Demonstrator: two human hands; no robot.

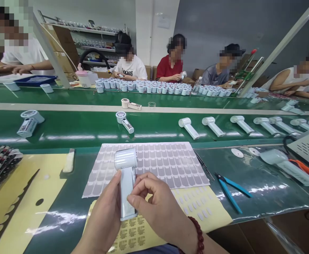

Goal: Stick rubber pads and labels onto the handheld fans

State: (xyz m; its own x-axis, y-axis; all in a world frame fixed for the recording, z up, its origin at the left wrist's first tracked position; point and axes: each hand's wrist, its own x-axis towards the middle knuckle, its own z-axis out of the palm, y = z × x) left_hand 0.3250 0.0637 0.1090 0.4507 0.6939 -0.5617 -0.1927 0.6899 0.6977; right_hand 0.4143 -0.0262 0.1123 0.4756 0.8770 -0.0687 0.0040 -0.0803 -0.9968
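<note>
A pale blue handheld fan (pixel 126 176) with a round drum head is held upright above the sheets on the bench. My left hand (pixel 105 208) is closed around the left side of its handle. My right hand (pixel 157 201) is closed too, thumb tip on the front of the handle and curled fingers at its right edge. Whether a small piece sits between those fingertips is hidden. Behind the fan lies a white sheet of grey stickers (pixel 167 162). Under my hands is a yellow sheet (pixel 218 211) bearing small labels.
Blue-handled cutters (pixel 230 190), tweezers (pixel 204 164) and another fan (pixel 289 165) lie to the right. A green conveyor (pixel 154 130) carries several fans (pixel 188 127). Beyond it stand many white-blue cups (pixel 157 86), with several co-workers (pixel 170 65) seated behind. Black parts (pixel 1 169) sit at left.
</note>
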